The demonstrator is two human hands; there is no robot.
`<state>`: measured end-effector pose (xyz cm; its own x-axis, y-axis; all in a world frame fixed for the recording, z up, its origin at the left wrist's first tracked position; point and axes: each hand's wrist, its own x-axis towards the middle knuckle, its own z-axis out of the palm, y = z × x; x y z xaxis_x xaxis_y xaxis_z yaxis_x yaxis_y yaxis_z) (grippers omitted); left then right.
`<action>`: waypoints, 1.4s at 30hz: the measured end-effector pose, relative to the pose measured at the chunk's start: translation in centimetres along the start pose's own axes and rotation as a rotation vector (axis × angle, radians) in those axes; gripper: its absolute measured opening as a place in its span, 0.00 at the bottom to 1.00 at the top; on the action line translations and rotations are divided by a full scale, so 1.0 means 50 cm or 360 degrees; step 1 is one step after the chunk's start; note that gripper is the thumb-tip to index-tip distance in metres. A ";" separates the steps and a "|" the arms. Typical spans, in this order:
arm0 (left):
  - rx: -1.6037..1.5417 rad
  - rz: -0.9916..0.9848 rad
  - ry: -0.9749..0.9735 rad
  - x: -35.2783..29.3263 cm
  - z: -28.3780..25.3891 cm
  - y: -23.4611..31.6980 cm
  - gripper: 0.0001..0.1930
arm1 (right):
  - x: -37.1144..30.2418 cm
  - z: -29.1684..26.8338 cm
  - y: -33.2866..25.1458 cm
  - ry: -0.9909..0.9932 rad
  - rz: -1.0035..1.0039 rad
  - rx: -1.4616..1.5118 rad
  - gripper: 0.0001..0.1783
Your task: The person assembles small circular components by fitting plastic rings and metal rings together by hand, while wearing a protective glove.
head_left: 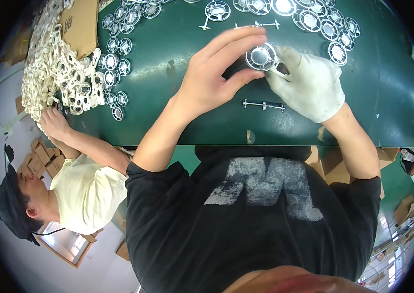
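Observation:
My left hand (pixel 216 68), bare, curves around the left side of a round silver spoked disc (pixel 260 57). Its thumb touches the lower edge and its fingertips reach the upper edge. In a white glove, my right hand (pixel 307 83) grips the white handle piece (pixel 279 69) joined to the disc's right side; much of that handle is hidden by the glove. Just below my hands, a thin silver rod with short crosspieces (pixel 264 105) lies on the green table (pixel 168 122). Similar rods (pixel 257 25) lie beyond my fingers.
Round silver spoked discs (pixel 310 20) line the far side and right, with more (pixel 111 61) at left. White handle pieces (pixel 77 80) pile up around a cardboard sheet (pixel 79 27). A co-worker's hand (pixel 54 123) is at the pile's near edge. Cardboard boxes (pixel 338 166) stand below the table edge.

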<state>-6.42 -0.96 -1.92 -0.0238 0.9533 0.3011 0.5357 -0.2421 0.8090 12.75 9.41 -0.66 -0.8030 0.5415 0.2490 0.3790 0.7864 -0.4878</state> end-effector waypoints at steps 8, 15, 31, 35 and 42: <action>-0.0314 -0.0070 -0.0124 0.002 -0.003 -0.002 0.29 | -0.006 0.000 0.001 -0.0027 0.0048 0.0095 0.14; -0.0027 0.0281 -0.0307 0.000 -0.011 0.016 0.32 | 0.034 -0.060 -0.005 -0.1124 0.0848 0.1554 0.20; -0.0283 0.0055 -0.0225 0.077 -0.029 0.013 0.10 | -0.004 -0.009 -0.014 -0.0447 0.0322 0.0409 0.20; -0.0319 -0.0991 -0.0049 0.177 -0.154 -0.046 0.13 | 0.009 -0.025 -0.013 -0.0476 0.0564 0.0649 0.27; -0.0727 -0.0921 0.0663 0.241 -0.383 -0.137 0.17 | 0.009 -0.017 -0.017 -0.0450 0.0455 0.0664 0.17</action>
<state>-26.56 8.75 5.84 -0.5464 0.8267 -0.1343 -0.0484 0.1289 0.9905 12.47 9.24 0.59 -0.8089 0.5695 -0.1462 0.4314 0.4059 -0.8057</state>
